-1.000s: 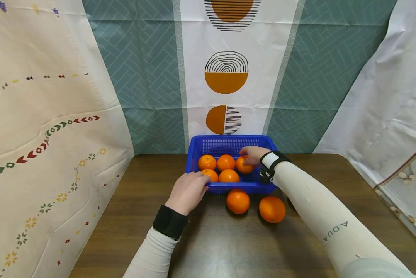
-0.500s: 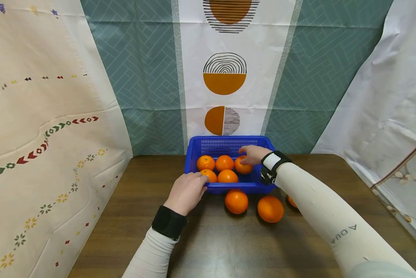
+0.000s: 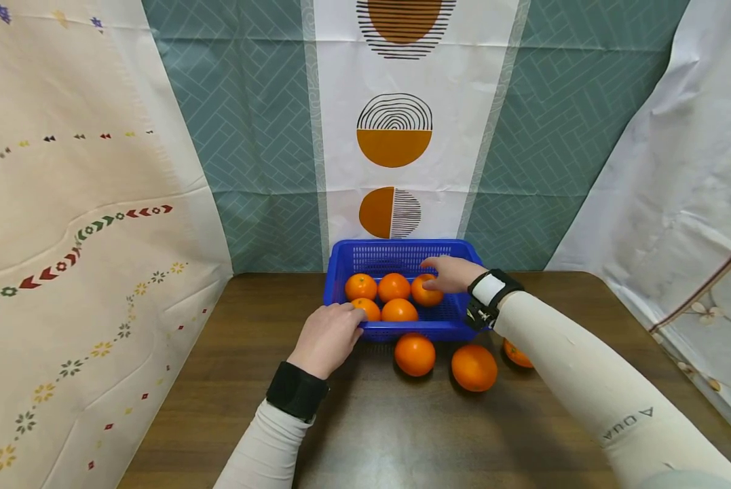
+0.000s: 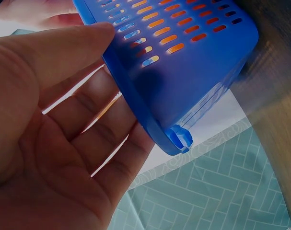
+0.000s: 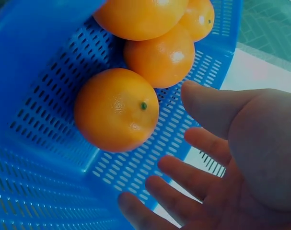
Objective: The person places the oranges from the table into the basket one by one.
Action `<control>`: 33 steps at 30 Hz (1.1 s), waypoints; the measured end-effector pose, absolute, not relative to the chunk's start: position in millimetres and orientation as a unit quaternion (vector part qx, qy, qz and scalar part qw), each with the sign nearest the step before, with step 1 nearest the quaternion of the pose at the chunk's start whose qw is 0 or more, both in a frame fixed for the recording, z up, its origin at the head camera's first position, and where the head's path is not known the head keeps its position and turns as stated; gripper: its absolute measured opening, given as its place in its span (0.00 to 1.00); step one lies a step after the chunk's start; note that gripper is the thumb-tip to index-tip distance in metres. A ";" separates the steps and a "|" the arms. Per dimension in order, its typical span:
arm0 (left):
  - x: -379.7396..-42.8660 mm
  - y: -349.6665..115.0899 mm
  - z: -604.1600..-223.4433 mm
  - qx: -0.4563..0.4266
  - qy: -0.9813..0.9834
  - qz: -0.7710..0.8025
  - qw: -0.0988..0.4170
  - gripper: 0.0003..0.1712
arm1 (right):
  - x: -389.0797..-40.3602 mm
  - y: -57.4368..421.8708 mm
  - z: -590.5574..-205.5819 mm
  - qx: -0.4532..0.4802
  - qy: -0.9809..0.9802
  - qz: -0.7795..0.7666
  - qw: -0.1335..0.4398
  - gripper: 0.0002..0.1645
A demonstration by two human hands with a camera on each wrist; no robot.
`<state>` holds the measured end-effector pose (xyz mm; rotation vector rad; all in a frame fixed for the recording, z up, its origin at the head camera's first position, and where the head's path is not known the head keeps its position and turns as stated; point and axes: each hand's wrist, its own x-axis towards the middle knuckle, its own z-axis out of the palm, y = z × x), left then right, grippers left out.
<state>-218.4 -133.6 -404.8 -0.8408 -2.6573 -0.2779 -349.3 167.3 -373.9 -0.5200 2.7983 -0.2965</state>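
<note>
A blue plastic basket [image 3: 396, 247] with slotted walls stands against the back cloth and holds several oranges. My left hand [image 3: 328, 338] grips its front left rim; in the left wrist view the thumb lies on the outer wall and the fingers [image 4: 99, 86] go behind the rim. Above the basket's right side is my right hand [image 3: 455, 273], fingers spread and holding nothing. The orange nearest it [image 5: 114, 112] sits on the basket floor, apart from the thumb and fingertips in the right wrist view. The other oranges [image 3: 394, 287] lie to its left.
On the brown wooden table [image 3: 231, 380], an orange [image 3: 415, 354] lies in front of the basket, with a larger one [image 3: 474, 368] to its right. A third orange [image 3: 518, 354] is partly hidden by the right forearm. Patterned cloths hang around the table.
My right hand has let go of the rightmost orange in the basket and drawn slightly right. The right forearm has shifted right, uncovering an orange on the table. The left hand keeps its place.
</note>
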 end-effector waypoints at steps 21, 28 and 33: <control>-220.3 -132.9 -406.1 -0.292 -0.937 -0.105 0.162 0.08 | -280.7 165.2 -350.2 -0.201 0.973 -0.106 0.030 0.37; -219.7 -133.0 -406.4 -0.291 -0.937 -0.103 0.165 0.08 | -266.9 170.5 -350.4 -0.221 0.968 -0.115 -0.014 0.36; -219.2 -132.6 -405.9 -0.293 -0.935 -0.109 0.165 0.08 | -257.7 176.9 -352.9 -0.232 0.965 -0.118 -0.036 0.37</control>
